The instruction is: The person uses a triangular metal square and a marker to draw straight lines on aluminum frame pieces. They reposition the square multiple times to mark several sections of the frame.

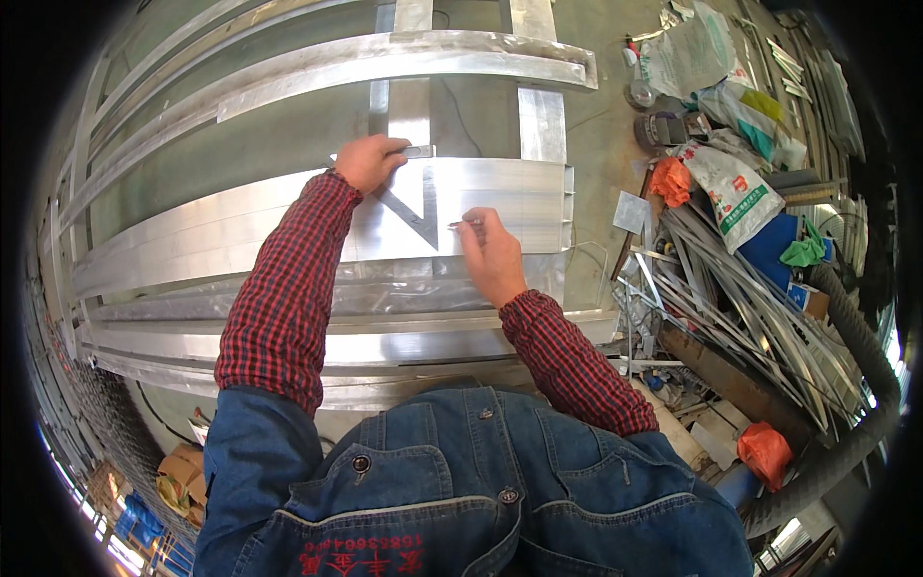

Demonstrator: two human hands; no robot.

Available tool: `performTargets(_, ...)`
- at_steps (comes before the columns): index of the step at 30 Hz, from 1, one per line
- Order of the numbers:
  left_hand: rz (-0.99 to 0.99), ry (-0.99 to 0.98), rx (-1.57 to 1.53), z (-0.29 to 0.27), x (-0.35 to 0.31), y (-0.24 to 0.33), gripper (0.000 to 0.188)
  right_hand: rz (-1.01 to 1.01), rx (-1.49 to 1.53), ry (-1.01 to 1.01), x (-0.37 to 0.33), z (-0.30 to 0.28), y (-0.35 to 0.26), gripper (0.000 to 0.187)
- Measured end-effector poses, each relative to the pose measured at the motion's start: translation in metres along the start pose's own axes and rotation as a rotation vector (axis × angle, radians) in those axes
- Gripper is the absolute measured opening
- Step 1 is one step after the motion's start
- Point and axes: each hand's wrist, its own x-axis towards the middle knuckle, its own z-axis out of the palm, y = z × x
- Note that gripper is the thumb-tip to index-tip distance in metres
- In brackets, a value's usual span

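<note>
A wide silver aluminium profile lies crosswise in front of me. On its top face rests a metal triangle square, its thick base at the profile's far edge and its sharp corner toward me. My left hand is closed on the base, fingers curled round it and hiding its left part. Right of the square's corner, my right hand pinches a thin pen-like tool. The tool's tip points left toward the square, close to the metal; whether it touches I cannot tell.
Long aluminium rails run crosswise beyond the profile, over upright bars. More rails lie between it and my body. To the right are a heap of metal strips, plastic bags and an orange bag. A cardboard box stands lower left.
</note>
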Motion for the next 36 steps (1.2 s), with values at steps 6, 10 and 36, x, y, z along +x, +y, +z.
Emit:
performTargets(6,0.018,0.015,-0.007,0.005,0.002,0.0,0.037,-0.03,-0.051,0.011,0.007,0.002,-0.003,0.017)
performTargets(10,0.009,0.008,0.004,0.003,0.002,0.002,0.036,-0.024,-0.027,0.014,0.007,0.002,-0.001,0.018)
performTargets(36,0.011,-0.041,-0.04,0.003,0.007,-0.008,0.039,-0.027,-0.059,0.044,0.004,0.005,0.01,0.02)
